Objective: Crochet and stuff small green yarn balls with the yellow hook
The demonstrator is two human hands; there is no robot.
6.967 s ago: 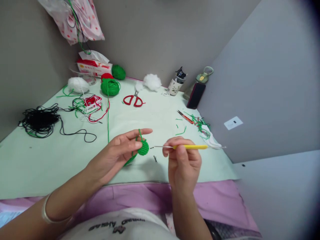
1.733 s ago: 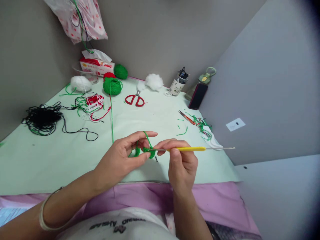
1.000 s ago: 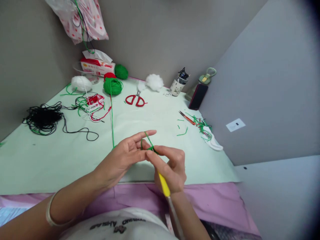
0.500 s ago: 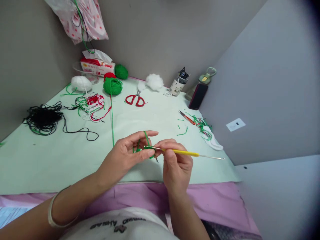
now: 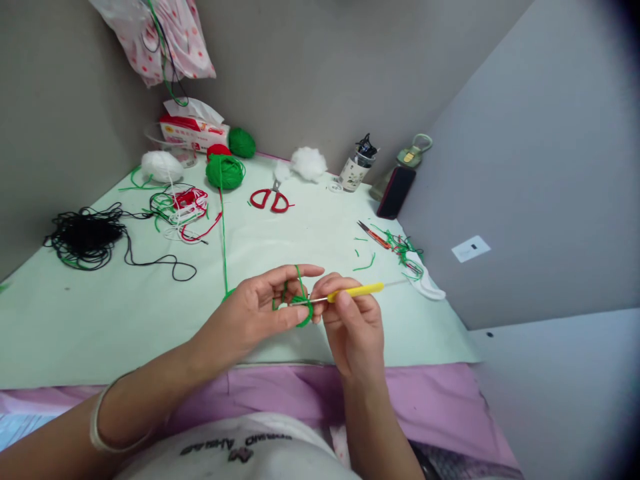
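Yellow hook [image 5: 356, 291] has tilted outer-end-up; your right hand [image 5: 355, 327] grips it crosswise, tip leftward at green piece [image 5: 309, 316] your left hand [image 5: 257, 308] pinches.

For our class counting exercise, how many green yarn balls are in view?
2. The nearer green ball sits in front of the red yarn ball; the farther green ball is beside the tissue box. More could be hidden in the hanging bag.
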